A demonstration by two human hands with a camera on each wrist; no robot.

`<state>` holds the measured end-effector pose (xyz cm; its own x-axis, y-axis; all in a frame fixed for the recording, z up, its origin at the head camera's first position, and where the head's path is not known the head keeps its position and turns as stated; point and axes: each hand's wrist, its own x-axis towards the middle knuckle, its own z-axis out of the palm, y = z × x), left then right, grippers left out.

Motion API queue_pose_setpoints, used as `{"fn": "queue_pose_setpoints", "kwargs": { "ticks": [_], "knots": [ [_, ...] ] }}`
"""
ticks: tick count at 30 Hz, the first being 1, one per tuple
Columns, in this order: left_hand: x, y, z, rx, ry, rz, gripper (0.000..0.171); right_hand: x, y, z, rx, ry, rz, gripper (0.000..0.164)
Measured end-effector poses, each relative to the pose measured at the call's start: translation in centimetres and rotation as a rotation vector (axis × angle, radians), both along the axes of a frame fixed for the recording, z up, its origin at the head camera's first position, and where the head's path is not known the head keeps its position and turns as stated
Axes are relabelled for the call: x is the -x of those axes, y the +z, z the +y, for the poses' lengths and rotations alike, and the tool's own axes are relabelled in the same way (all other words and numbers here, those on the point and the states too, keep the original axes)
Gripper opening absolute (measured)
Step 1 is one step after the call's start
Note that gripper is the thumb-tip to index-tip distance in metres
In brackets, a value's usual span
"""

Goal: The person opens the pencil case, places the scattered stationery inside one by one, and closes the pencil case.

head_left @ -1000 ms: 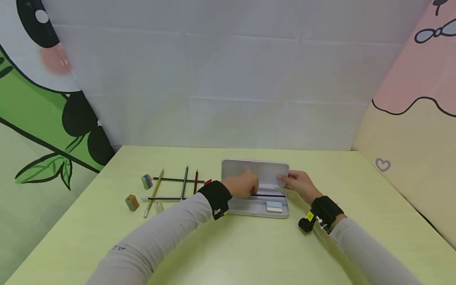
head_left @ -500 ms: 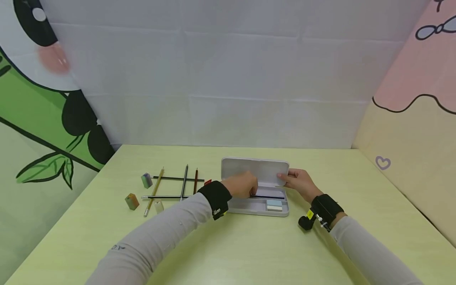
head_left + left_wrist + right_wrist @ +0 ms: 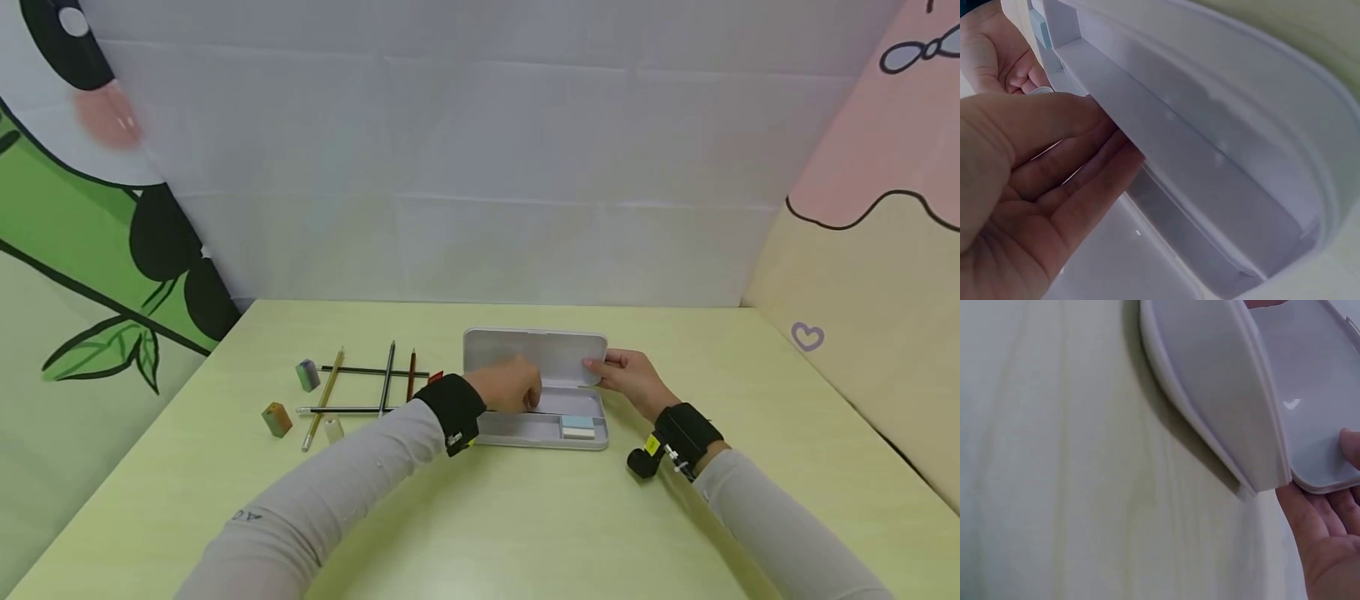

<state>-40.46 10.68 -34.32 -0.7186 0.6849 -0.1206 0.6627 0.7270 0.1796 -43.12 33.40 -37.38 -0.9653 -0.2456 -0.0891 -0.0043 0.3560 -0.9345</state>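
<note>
A pale grey pencil case point(image 3: 517, 430) stands open on the table. My left hand point(image 3: 512, 385) reaches into its back compartment with fingers curled, pinching a dark pencil point(image 3: 551, 413) that shows only as a thin line behind the divider. In the left wrist view the fingertips dip behind that divider point(image 3: 1166, 162), so the grip itself is hidden. My right hand point(image 3: 632, 382) holds the raised lid point(image 3: 558, 354) at its right edge; in the right wrist view the thumb point(image 3: 1351, 447) lies on the inner face and the fingers are behind. A blue-and-white eraser point(image 3: 577, 427) lies in the front compartment.
Left of the case, several pencils lie crossed, among them a yellow one point(image 3: 324, 400) and a brown one point(image 3: 412, 375). Near them are a green-purple eraser point(image 3: 307, 375), an orange-green eraser point(image 3: 277, 419) and a whitish eraser point(image 3: 333, 429). A wall stands behind the table.
The dark pencil has sunk lower into the back compartment, leaving less of it visible. Both hands keep nearly the same places, and the head view has tilted slightly.
</note>
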Motion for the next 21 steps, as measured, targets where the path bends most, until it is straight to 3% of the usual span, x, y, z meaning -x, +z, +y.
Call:
{"fn": "queue_pose_setpoints", "kwargs": {
  "ticks": [16, 21],
  "knots": [
    [-0.4, 0.1, -1.5, -0.008, 0.019, 0.013, 0.014, 0.1, -0.3, -0.9, 0.017, 0.039, 0.004, 0.057],
    [-1.1, 1.1, -1.7, -0.051, 0.016, -0.037, 0.015, -0.2, 0.1, 0.3, -0.012, 0.045, 0.019, 0.056]
  ]
}}
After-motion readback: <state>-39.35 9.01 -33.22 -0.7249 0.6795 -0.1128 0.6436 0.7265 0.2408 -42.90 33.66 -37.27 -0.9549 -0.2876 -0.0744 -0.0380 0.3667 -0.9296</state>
